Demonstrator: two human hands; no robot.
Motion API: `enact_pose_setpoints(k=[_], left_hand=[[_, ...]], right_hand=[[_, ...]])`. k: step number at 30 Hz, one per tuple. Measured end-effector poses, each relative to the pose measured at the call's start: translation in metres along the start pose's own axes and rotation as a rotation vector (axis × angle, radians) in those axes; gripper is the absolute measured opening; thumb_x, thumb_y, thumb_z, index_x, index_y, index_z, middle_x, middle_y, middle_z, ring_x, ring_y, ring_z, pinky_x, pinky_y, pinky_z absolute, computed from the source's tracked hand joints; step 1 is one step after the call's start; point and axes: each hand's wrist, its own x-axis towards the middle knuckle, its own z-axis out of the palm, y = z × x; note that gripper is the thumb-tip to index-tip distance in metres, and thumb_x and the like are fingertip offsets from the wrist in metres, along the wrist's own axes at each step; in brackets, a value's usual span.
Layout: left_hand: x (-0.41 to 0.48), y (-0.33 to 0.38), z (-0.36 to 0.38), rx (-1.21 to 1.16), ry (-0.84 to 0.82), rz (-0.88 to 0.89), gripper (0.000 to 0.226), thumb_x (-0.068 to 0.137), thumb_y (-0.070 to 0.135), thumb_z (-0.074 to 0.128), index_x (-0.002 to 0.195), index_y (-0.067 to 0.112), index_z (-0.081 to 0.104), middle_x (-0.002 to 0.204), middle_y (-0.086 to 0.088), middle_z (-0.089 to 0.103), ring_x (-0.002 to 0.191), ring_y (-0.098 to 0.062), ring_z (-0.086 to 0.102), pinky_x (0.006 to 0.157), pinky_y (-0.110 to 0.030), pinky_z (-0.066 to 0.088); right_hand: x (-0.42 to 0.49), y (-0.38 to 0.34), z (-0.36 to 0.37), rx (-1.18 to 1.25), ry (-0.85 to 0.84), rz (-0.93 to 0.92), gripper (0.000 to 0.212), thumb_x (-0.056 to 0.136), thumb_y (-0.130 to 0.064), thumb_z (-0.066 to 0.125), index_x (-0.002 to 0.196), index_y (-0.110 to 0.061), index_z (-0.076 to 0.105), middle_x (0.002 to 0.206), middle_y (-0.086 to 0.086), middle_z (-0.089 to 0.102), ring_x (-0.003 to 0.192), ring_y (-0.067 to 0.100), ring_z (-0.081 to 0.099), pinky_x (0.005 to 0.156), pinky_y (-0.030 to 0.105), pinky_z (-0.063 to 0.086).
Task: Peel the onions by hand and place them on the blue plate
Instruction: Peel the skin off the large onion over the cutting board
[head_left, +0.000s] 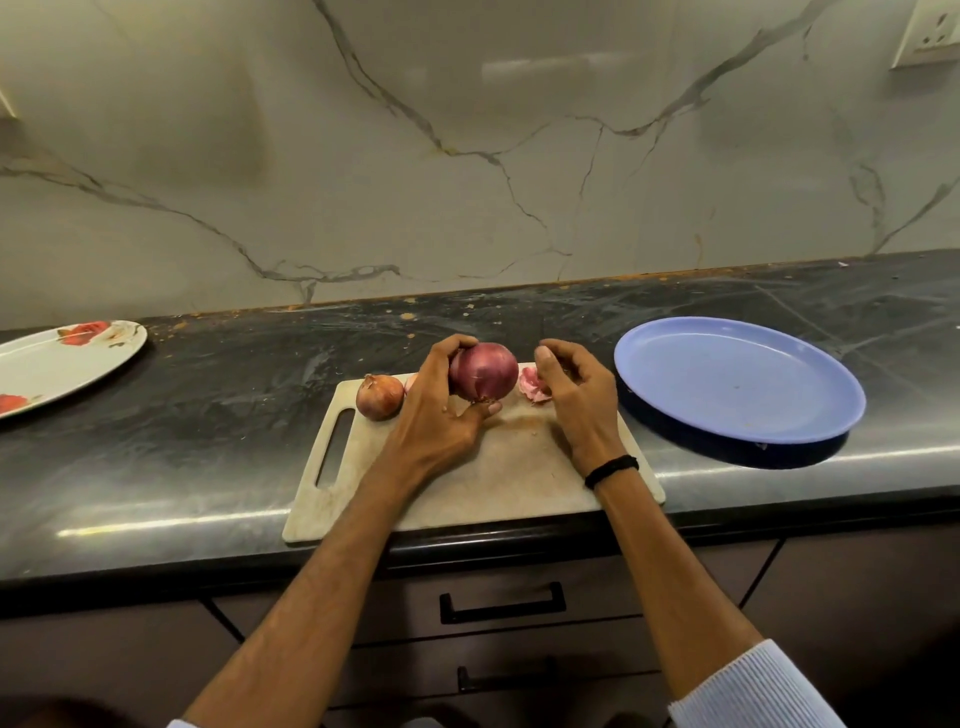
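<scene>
Here, at the far edge of the cutting board (498, 483), the left hand (441, 410) grips a large red onion (484, 371), thumb curled over its top and fingers wrapped beneath, root end pointing down. The onion is lifted just clear of the board and still in its purple skin. The right hand (576, 395) is just beside the onion and apart from it, thumb raised and fingers loosely curled inward. Pink peel scraps (532, 387) lie on the board at its fingertips; cannot tell whether the fingers pinch any of them. There is a black band (610, 470) on the right wrist and a pale ribbed sleeve pushed up the forearm. A second, smaller onion (380, 397), brown-skinned and unpeeled, sits at the board's far left corner, near the handle slot and just left of the left hand. The board lies at the front edge of the dark stone countertop (208, 415). The blue plate (810, 431) rests on the counter just right of the board, with nothing on it but specks. A white flowered platter (52, 369) sits at the counter's left end, well apart. Behind is a veined marble wall, and below is a drawer with a black handle (501, 605).
</scene>
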Motion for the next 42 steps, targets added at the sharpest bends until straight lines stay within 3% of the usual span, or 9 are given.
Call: enact_pose_setpoints(k=[3, 6, 11, 16, 20, 26, 32, 37, 42], left_hand=[[-0.002, 0.0, 0.002, 0.014, 0.005, 0.093, 0.077, 0.076, 0.01, 0.086, 0.136, 0.016, 0.039, 0.132, 0.009, 0.045, 0.12, -0.001, 0.051, 0.101, -0.029, 0.049], [-0.004, 0.001, 0.004, 0.037, -0.021, 0.121, 0.082, 0.076, 0.005, 0.083, 0.139, 0.015, 0.032, 0.135, 0.004, 0.042, 0.12, -0.01, 0.053, 0.101, -0.029, 0.051], [-0.003, -0.001, 0.003, 0.016, -0.018, 0.046, 0.094, 0.076, 0.01, 0.086, 0.146, 0.021, 0.024, 0.137, -0.002, 0.046, 0.122, -0.011, 0.055, 0.101, -0.023, 0.051], [-0.001, -0.002, 0.001, 0.075, -0.037, 0.038, 0.079, 0.078, 0.019, 0.087, 0.144, 0.013, 0.044, 0.135, -0.001, 0.055, 0.116, -0.013, 0.058, 0.095, -0.02, 0.053], [-0.002, -0.002, 0.0, 0.007, -0.114, -0.048, 0.096, 0.074, 0.044, 0.087, 0.152, 0.016, 0.038, 0.145, -0.005, 0.052, 0.124, -0.013, 0.055, 0.104, -0.023, 0.05], [-0.002, -0.001, 0.001, -0.023, -0.1, -0.104, 0.116, 0.064, 0.081, 0.071, 0.152, 0.013, 0.04, 0.14, 0.003, 0.051, 0.123, -0.007, 0.052, 0.1, -0.01, 0.044], [-0.001, -0.007, 0.002, 0.117, -0.047, 0.011, 0.094, 0.068, 0.059, 0.085, 0.142, 0.013, 0.05, 0.136, -0.005, 0.057, 0.122, -0.011, 0.054, 0.107, -0.032, 0.047], [-0.001, -0.01, 0.002, 0.144, -0.047, 0.034, 0.094, 0.069, 0.059, 0.08, 0.143, 0.011, 0.05, 0.136, -0.007, 0.056, 0.121, -0.007, 0.05, 0.109, -0.022, 0.042], [-0.002, -0.011, 0.003, 0.167, -0.083, 0.05, 0.094, 0.071, 0.052, 0.087, 0.146, 0.011, 0.049, 0.138, -0.006, 0.055, 0.124, -0.011, 0.051, 0.11, -0.03, 0.045]], right_hand=[[-0.003, -0.004, 0.002, 0.034, -0.189, 0.009, 0.037, 0.095, -0.04, 0.06, 0.12, -0.012, 0.065, 0.106, 0.003, 0.068, 0.081, 0.015, 0.07, 0.068, 0.033, 0.058], [-0.004, -0.004, 0.003, -0.007, -0.288, -0.041, 0.039, 0.095, -0.038, 0.06, 0.123, -0.012, 0.063, 0.116, 0.007, 0.064, 0.091, 0.021, 0.068, 0.069, 0.033, 0.06], [-0.005, -0.004, 0.003, -0.01, -0.3, -0.07, 0.043, 0.09, -0.04, 0.064, 0.125, -0.015, 0.062, 0.121, 0.006, 0.064, 0.108, 0.019, 0.063, 0.083, 0.033, 0.059], [-0.005, -0.003, 0.002, 0.022, -0.292, -0.07, 0.037, 0.094, -0.026, 0.066, 0.127, -0.012, 0.06, 0.124, 0.01, 0.061, 0.112, 0.022, 0.061, 0.085, 0.035, 0.059], [-0.006, -0.006, 0.001, 0.046, -0.34, -0.047, 0.039, 0.092, -0.014, 0.068, 0.128, -0.015, 0.057, 0.129, 0.007, 0.057, 0.114, 0.02, 0.059, 0.085, 0.032, 0.058], [-0.005, -0.006, 0.001, 0.06, -0.37, -0.053, 0.037, 0.093, -0.011, 0.066, 0.128, -0.016, 0.058, 0.13, 0.005, 0.056, 0.114, 0.019, 0.059, 0.077, 0.025, 0.057], [-0.001, 0.001, 0.005, -0.103, -0.26, -0.151, 0.028, 0.087, -0.029, 0.076, 0.114, -0.026, 0.07, 0.116, -0.006, 0.064, 0.107, 0.009, 0.061, 0.093, 0.037, 0.055], [-0.001, 0.0, 0.005, -0.097, -0.225, -0.164, 0.026, 0.083, -0.018, 0.079, 0.108, -0.018, 0.074, 0.11, 0.0, 0.068, 0.103, 0.01, 0.064, 0.092, 0.035, 0.055], [-0.002, -0.001, 0.004, -0.092, -0.151, -0.201, 0.019, 0.081, -0.014, 0.08, 0.1, -0.015, 0.078, 0.099, 0.0, 0.072, 0.096, 0.009, 0.067, 0.087, 0.028, 0.056]])
